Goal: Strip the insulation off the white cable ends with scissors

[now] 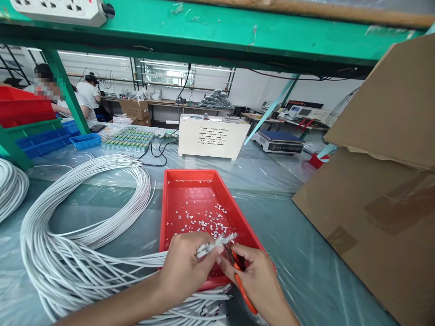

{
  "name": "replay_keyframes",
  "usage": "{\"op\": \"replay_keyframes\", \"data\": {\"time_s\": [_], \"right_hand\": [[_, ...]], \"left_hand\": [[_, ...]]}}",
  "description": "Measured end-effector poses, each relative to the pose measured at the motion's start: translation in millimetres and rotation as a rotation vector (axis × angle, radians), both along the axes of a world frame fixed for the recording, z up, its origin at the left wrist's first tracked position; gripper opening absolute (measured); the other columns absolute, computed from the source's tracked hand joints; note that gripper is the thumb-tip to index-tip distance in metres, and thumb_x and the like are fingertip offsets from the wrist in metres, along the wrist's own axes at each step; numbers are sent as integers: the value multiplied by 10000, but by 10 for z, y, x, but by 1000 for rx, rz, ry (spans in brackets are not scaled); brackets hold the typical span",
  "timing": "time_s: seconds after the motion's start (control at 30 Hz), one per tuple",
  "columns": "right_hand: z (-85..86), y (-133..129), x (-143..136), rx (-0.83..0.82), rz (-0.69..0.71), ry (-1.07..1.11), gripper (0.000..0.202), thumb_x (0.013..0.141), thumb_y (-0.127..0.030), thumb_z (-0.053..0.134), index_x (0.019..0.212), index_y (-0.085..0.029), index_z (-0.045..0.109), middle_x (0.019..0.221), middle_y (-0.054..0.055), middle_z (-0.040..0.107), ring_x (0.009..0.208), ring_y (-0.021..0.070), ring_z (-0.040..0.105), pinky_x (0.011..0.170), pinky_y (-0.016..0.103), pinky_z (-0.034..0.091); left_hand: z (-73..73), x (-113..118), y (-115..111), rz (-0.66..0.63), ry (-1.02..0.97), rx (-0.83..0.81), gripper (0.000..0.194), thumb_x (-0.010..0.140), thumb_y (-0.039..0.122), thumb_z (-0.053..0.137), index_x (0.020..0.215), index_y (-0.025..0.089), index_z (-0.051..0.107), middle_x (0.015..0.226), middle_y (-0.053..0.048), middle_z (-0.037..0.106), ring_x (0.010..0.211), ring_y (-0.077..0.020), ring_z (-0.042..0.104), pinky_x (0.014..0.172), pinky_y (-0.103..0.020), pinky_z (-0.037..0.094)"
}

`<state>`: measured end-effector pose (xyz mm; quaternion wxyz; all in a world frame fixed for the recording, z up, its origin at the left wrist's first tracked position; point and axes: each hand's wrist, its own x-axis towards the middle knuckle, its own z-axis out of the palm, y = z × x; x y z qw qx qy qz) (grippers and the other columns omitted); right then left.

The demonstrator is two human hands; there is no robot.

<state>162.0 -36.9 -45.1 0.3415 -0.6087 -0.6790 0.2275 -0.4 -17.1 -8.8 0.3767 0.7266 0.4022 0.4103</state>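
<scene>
My left hand (pixel 185 265) is closed around the stripped end of a white cable (pixel 217 244), over the near part of a red tray (pixel 244 216). My right hand (pixel 258 274) grips orange-handled cutters (pixel 245 296), whose dark jaws are close to the cable end by my left fingertips. Whether the jaws touch the cable I cannot tell. Small white scraps (pixel 207 222) lie scattered on the tray floor. A big coil of white cables (pixel 44 267) spreads on the left, and several cut ends (pixel 210 296) lie below my left hand.
Behind the tray stands a cream metal box (pixel 212 138). A cardboard box (pixel 390 217) takes up the right side. Blue bins (pixel 85 141), circuit boards (pixel 129 138) and a scale (pixel 280 142) sit further back. A green shelf beam (pixel 217 31) crosses overhead. Two people sit at the far left.
</scene>
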Motion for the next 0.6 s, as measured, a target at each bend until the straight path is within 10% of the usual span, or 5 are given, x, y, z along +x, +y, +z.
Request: {"op": "replay_keyframes", "data": {"time_s": [0.33,0.6], "right_hand": [[125,-46,-90,-8,-35,722,129,618,-283,709,683,-183,662,616,8,629,577,166,564,541,234,443],[48,-35,-146,-108,-113,1012,162,570,-295,766,666,-199,679,504,-44,534,456,98,450,501,218,404]], "left_hand": [[15,64,-10,80,-86,-152,190,761,285,583,676,126,643,573,6,595,543,-117,496,495,-194,359],[-22,63,-58,120,95,-5,230,795,281,541,618,139,578,560,15,551,522,-105,464,505,-193,341]]}}
